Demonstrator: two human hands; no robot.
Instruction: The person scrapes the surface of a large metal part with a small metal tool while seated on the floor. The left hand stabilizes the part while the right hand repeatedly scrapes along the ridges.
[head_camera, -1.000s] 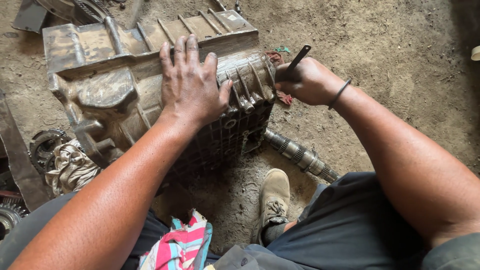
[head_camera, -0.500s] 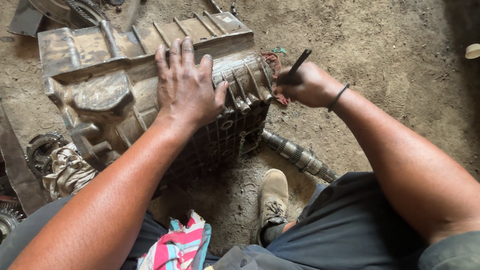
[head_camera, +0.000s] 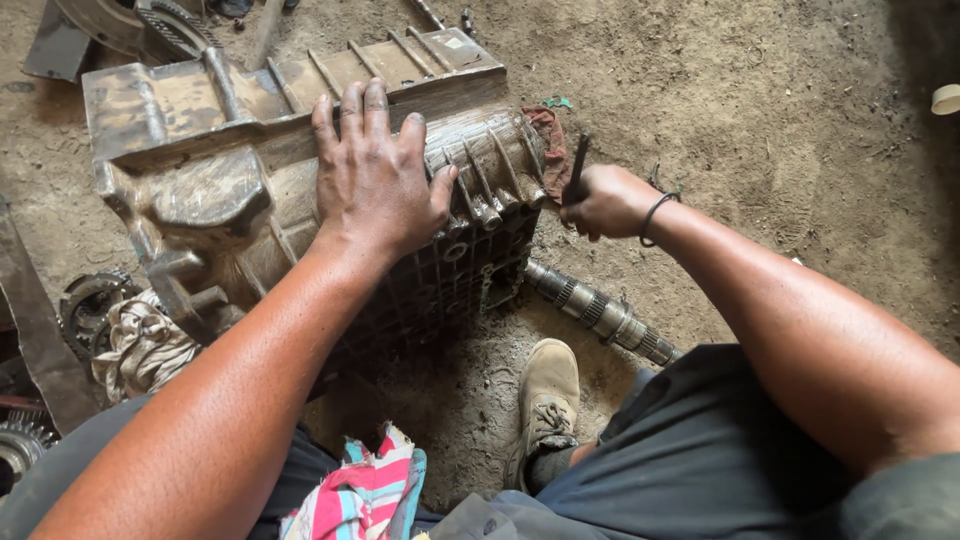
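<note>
Our left hand (head_camera: 378, 180) lies flat, fingers spread, on the ribbed gearbox casing (head_camera: 250, 190) on the dirt floor (head_camera: 760, 110); our right hand (head_camera: 608, 200) fists a dark tool (head_camera: 577, 165) at the casing's right edge; open dirt lies beyond.

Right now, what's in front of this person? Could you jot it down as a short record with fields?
Setting: dirt floor, greasy metal parts lying about
Main thing: ribbed metal gearbox casing, lying on the ground
Left hand: flat on top of the casing, fingers spread
Right hand: closed round a thin dark tool at the casing's end
Beside the casing: splined shaft, red rag
Near the person: tan shoe, striped cloth
</note>
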